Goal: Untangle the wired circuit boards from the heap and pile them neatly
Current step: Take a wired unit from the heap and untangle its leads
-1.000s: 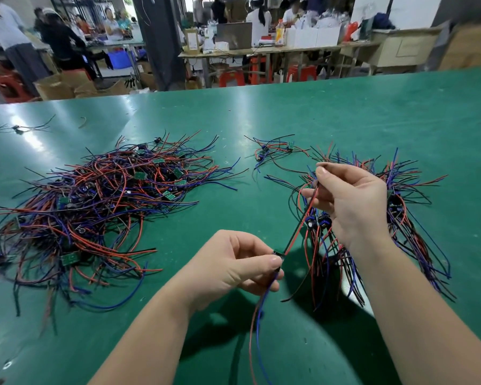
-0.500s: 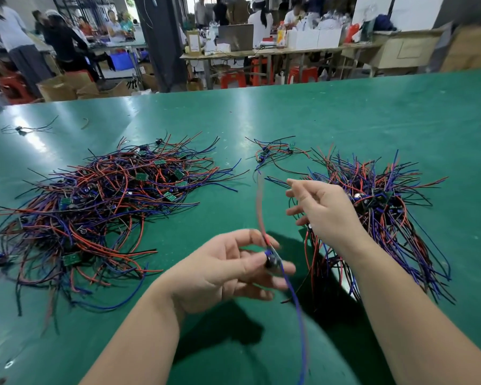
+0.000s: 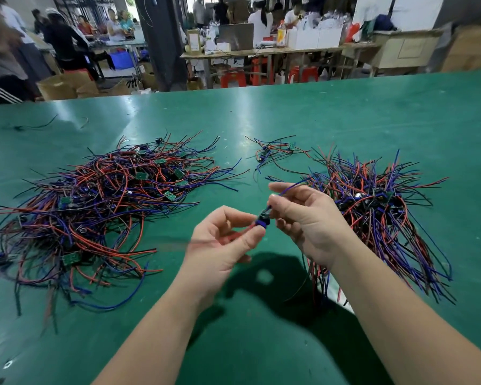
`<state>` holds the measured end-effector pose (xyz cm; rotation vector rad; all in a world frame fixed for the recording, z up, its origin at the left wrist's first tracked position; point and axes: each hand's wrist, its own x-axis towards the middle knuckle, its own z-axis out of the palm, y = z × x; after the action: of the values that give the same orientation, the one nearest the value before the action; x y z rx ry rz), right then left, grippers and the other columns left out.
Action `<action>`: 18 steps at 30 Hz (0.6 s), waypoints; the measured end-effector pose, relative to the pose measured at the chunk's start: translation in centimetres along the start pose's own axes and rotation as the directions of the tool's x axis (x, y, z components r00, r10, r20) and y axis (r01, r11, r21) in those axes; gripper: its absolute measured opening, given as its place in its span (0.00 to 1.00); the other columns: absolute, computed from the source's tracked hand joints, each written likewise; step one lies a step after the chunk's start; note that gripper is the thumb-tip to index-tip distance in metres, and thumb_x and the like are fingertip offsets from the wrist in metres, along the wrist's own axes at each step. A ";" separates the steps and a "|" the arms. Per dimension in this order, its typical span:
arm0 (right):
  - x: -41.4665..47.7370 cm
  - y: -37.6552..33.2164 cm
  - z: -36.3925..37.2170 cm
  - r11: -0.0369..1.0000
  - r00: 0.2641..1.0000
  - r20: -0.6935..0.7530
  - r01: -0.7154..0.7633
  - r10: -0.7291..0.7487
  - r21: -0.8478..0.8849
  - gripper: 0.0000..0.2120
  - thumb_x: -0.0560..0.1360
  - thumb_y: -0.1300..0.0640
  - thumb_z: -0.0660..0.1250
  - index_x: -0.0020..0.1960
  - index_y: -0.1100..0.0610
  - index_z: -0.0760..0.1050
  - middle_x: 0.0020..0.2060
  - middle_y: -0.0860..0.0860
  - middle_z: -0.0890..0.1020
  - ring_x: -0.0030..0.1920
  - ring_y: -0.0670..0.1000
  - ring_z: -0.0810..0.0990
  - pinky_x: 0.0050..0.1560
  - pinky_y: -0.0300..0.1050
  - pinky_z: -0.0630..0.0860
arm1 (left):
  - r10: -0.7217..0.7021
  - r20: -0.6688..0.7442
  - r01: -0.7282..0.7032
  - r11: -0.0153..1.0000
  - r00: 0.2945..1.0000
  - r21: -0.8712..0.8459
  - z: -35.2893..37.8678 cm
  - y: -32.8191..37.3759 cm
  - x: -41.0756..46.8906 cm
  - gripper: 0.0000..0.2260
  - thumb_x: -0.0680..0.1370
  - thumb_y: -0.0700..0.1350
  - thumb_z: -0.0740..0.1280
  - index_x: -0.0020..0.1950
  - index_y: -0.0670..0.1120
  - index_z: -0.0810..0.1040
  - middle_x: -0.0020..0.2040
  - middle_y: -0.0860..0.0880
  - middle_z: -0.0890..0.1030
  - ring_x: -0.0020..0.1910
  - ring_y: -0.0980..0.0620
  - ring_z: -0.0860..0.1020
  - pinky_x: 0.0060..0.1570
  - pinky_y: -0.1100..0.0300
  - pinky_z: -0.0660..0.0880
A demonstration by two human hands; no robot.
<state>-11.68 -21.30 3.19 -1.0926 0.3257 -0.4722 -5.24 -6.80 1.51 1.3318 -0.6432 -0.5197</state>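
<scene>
Above the green surface [image 3: 289, 118], between tangled heap [image 3: 95, 207] and neat pile [image 3: 378, 207], the left hand [image 3: 222, 243] and right hand [image 3: 308, 226] are pinching one wired circuit board [image 3: 262, 219] in curled fingers [image 3: 250, 238] (apparently freed), so laying it on the pile, wires aligned, is probably coming next.

Legible text: none found.
Checked the green circuit boards [image 3: 142, 175] in the left heap [image 3: 95, 212], the label on the bottle [image 3: 281, 34] and the white boxes [image 3: 314, 38] on the far bench [image 3: 289, 50]. All markings too small or too blurred to read.
</scene>
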 end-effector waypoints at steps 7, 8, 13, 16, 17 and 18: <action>0.0 -0.8 -0.7 0.999 0.999 -0.013 -0.044 0.044 0.011 0.12 0.59 0.63 0.72 0.42 0.60 0.79 0.28 0.51 0.81 0.27 0.46 0.79 0.28 0.34 0.74 | -0.141 0.102 0.138 0.990 0.985 0.029 0.5 -0.2 -0.3 0.10 0.77 0.33 0.64 0.46 0.45 0.82 0.44 0.47 0.85 0.38 0.54 0.82 0.33 0.61 0.78; 0.0 -0.7 -0.8 0.999 0.999 -0.028 -0.023 0.021 -0.048 0.11 0.59 0.63 0.73 0.42 0.60 0.79 0.28 0.50 0.81 0.27 0.46 0.79 0.28 0.34 0.74 | -0.173 0.074 0.174 0.984 0.982 -0.018 0.6 -0.1 -0.2 0.04 0.76 0.38 0.67 0.47 0.44 0.81 0.43 0.45 0.85 0.36 0.53 0.82 0.32 0.61 0.78; 0.0 0.3 -0.5 0.966 0.997 -0.013 0.070 -0.075 -0.249 0.09 0.66 0.69 0.73 0.41 0.58 0.80 0.28 0.49 0.80 0.28 0.45 0.77 0.29 0.34 0.71 | -0.145 -0.024 0.146 0.988 0.989 0.049 0.9 -0.7 -0.1 0.20 0.58 0.54 0.75 0.43 0.42 0.82 0.38 0.42 0.85 0.34 0.50 0.82 0.33 0.62 0.78; -0.1 0.7 -0.2 0.935 0.996 0.026 0.091 -0.088 -0.342 0.09 0.66 0.70 0.74 0.38 0.57 0.80 0.29 0.50 0.80 0.28 0.46 0.76 0.28 0.34 0.70 | -0.120 -0.054 0.125 0.988 0.991 0.088 1.2 -1.3 -0.1 0.14 0.61 0.51 0.75 0.38 0.43 0.83 0.35 0.43 0.84 0.32 0.52 0.80 0.33 0.62 0.78; -0.1 0.8 -0.3 0.927 0.995 0.036 0.100 -0.094 -0.361 0.08 0.67 0.70 0.74 0.37 0.58 0.79 0.29 0.50 0.80 0.29 0.46 0.76 0.28 0.34 0.70 | -0.114 -0.066 0.120 0.987 0.991 0.104 1.2 -1.5 0.0 0.12 0.61 0.52 0.75 0.37 0.44 0.83 0.34 0.45 0.84 0.31 0.53 0.79 0.33 0.62 0.78; -0.1 0.8 -0.3 0.923 0.994 0.044 0.109 -0.100 -0.370 0.08 0.67 0.70 0.74 0.37 0.59 0.79 0.28 0.50 0.80 0.28 0.46 0.76 0.28 0.35 0.71 | -0.115 -0.075 0.123 0.986 0.991 0.113 1.1 -1.6 0.0 0.12 0.60 0.53 0.75 0.35 0.45 0.83 0.33 0.46 0.84 0.31 0.54 0.79 0.33 0.62 0.77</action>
<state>-11.77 -21.21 2.37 -1.4910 0.3454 -0.5039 -5.96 -7.90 0.12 1.4996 -0.5472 -0.5368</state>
